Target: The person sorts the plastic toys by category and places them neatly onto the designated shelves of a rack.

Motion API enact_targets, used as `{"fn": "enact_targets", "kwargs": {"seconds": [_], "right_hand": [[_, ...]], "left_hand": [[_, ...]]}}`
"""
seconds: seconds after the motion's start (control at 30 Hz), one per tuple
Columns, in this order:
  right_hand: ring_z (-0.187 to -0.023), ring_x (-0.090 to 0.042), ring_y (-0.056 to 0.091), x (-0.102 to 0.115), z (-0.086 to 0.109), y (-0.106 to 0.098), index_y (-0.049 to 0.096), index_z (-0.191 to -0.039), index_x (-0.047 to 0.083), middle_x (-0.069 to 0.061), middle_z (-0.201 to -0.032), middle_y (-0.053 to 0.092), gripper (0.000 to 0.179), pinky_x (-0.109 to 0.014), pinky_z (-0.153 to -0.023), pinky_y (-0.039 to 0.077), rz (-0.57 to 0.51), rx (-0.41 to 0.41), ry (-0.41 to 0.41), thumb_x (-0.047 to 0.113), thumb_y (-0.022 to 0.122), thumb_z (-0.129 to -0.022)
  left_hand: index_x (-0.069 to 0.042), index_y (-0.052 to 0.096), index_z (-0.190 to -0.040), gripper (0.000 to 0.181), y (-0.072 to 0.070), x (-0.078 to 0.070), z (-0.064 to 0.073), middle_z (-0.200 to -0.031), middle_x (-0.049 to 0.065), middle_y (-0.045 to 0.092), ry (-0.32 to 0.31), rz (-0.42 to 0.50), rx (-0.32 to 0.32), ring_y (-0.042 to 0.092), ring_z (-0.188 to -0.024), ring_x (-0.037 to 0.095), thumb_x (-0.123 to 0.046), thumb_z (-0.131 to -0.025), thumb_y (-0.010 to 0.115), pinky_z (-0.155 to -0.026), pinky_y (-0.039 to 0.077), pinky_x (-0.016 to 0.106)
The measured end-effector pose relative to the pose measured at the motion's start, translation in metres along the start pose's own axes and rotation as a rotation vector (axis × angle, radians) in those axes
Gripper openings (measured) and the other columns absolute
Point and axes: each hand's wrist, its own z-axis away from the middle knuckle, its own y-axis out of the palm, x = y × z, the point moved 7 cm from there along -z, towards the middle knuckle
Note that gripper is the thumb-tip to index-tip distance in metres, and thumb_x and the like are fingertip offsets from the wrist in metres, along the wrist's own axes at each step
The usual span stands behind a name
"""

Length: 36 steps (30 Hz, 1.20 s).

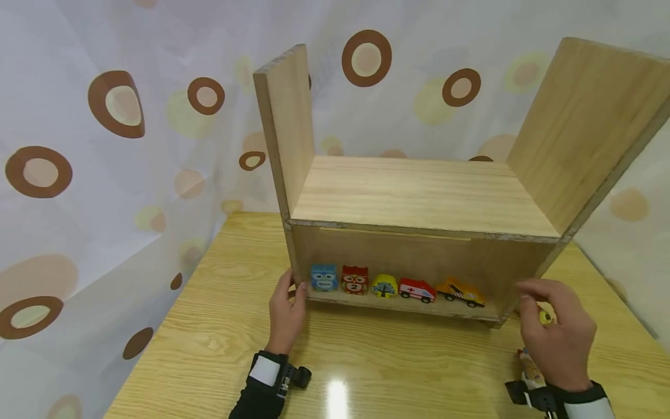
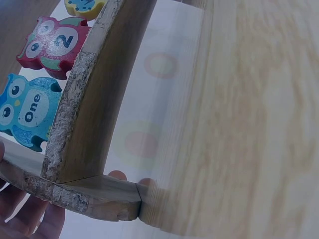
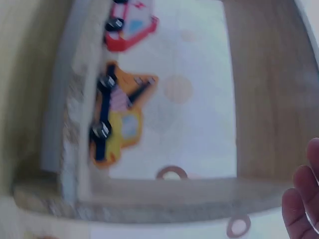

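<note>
A small wooden shelf [image 1: 424,192] stands on the table, with tall side panels and a lower compartment. My left hand [image 1: 287,314] grips its left side panel low down, thumb in front; in the left wrist view, fingers [image 2: 50,221] wrap round that panel's edge. Along the compartment's floor stand a blue owl [image 1: 324,277] marked "One", a red owl [image 1: 355,280] marked "2", a yellow tree block [image 1: 385,286], a red-and-white toy ambulance [image 1: 417,290] and a yellow-orange toy truck [image 1: 460,292]. Beside the right panel is my right hand [image 1: 560,334], fingers loosely bent, holding nothing visible.
Partly hidden behind the right hand, a yellow toy [image 1: 545,316] and another colourful piece [image 1: 531,369] lie on the table [image 1: 209,314]. A white cloth [image 1: 173,35] with brown-ringed spots hangs behind and at the sides.
</note>
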Motion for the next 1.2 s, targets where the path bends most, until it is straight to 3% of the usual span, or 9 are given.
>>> {"fn": "enact_targets", "kwargs": {"seconds": [0.3, 0.4, 0.63, 0.77, 0.83, 0.9, 1.0, 1.1, 1.2], "right_hand": [[-0.092, 0.025, 0.048, -0.024, -0.006, -0.039, 0.069, -0.097, -0.013, 0.038, -0.100, 0.055, 0.024, -0.004, -0.083, 0.034, 0.067, -0.081, 0.135, 0.003, 0.051, -0.095], [-0.093, 0.026, 0.045, -0.035, -0.004, -0.045, 0.069, -0.101, -0.012, 0.044, -0.099, 0.050, 0.025, -0.004, -0.083, 0.033, 0.119, -0.069, 0.203, 0.004, 0.050, -0.097], [-0.089, 0.029, 0.035, -0.074, 0.018, -0.047, 0.067, -0.110, -0.006, 0.049, -0.090, 0.039, 0.027, -0.006, -0.078, 0.030, 0.270, 0.025, 0.486, 0.012, 0.050, -0.101], [-0.082, 0.027, 0.030, -0.100, 0.029, -0.046, 0.066, -0.116, -0.003, 0.023, -0.096, 0.061, 0.026, -0.011, -0.072, 0.032, 0.371, 0.151, 0.608, 0.013, 0.052, -0.100], [-0.086, 0.012, 0.047, -0.113, 0.033, -0.044, 0.064, -0.119, -0.005, -0.005, -0.108, 0.067, 0.029, -0.021, -0.074, 0.041, 0.407, 0.252, 0.637, 0.012, 0.051, -0.100], [-0.094, -0.013, 0.057, -0.125, 0.037, -0.040, 0.060, -0.122, -0.010, -0.032, -0.121, 0.059, 0.032, -0.035, -0.076, 0.046, 0.433, 0.378, 0.635, 0.012, 0.051, -0.099], [-0.103, -0.053, 0.050, -0.143, 0.046, -0.035, 0.052, -0.123, -0.018, -0.043, -0.122, 0.051, 0.040, -0.059, -0.076, 0.044, 0.441, 0.566, 0.591, 0.014, 0.052, -0.099], [-0.098, -0.059, 0.051, -0.157, 0.055, -0.032, 0.050, -0.121, -0.023, -0.048, -0.117, 0.051, 0.050, -0.061, -0.072, 0.045, 0.450, 0.677, 0.537, 0.022, 0.056, -0.100], [-0.094, -0.060, 0.054, -0.170, 0.062, -0.031, 0.049, -0.120, -0.025, -0.049, -0.112, 0.053, 0.064, -0.058, -0.068, 0.048, 0.460, 0.766, 0.556, 0.036, 0.053, -0.102]], "left_hand": [[-0.006, 0.051, -0.142, 0.042, -0.001, 0.000, 0.000, -0.129, 0.017, 0.063, 0.029, 0.000, -0.016, 0.063, -0.115, 0.028, -0.008, -0.100, 0.055, -0.085, 0.058, 0.048], [-0.006, 0.051, -0.142, 0.042, -0.001, 0.000, 0.000, -0.129, 0.017, 0.063, 0.026, -0.002, -0.020, 0.063, -0.116, 0.028, -0.008, -0.100, 0.055, -0.086, 0.058, 0.046], [-0.007, 0.051, -0.142, 0.042, 0.000, -0.001, 0.000, -0.131, 0.015, 0.062, 0.011, 0.004, -0.008, 0.062, -0.117, 0.028, -0.009, -0.100, 0.055, -0.086, 0.058, 0.043], [-0.008, 0.050, -0.143, 0.043, -0.001, -0.002, 0.000, -0.132, 0.015, 0.062, 0.007, 0.004, -0.005, 0.063, -0.117, 0.028, -0.010, -0.101, 0.055, -0.086, 0.058, 0.043], [-0.008, 0.050, -0.143, 0.043, -0.001, -0.002, 0.000, -0.132, 0.015, 0.062, 0.005, 0.004, -0.006, 0.063, -0.116, 0.028, -0.010, -0.101, 0.055, -0.086, 0.058, 0.044], [-0.008, 0.050, -0.143, 0.043, -0.001, -0.002, 0.000, -0.132, 0.015, 0.062, 0.006, 0.006, -0.006, 0.063, -0.116, 0.028, -0.009, -0.101, 0.055, -0.086, 0.058, 0.045], [-0.008, 0.050, -0.144, 0.043, -0.001, -0.002, 0.000, -0.132, 0.016, 0.062, 0.009, 0.009, -0.004, 0.062, -0.117, 0.029, -0.009, -0.101, 0.055, -0.086, 0.058, 0.047], [-0.007, 0.050, -0.144, 0.043, -0.001, -0.002, 0.000, -0.133, 0.016, 0.061, 0.014, 0.009, -0.003, 0.062, -0.118, 0.029, -0.009, -0.101, 0.055, -0.087, 0.057, 0.047], [-0.007, 0.049, -0.144, 0.044, -0.001, -0.003, 0.000, -0.134, 0.016, 0.061, 0.010, 0.006, -0.001, 0.062, -0.120, 0.029, -0.009, -0.101, 0.055, -0.088, 0.057, 0.047]]}}
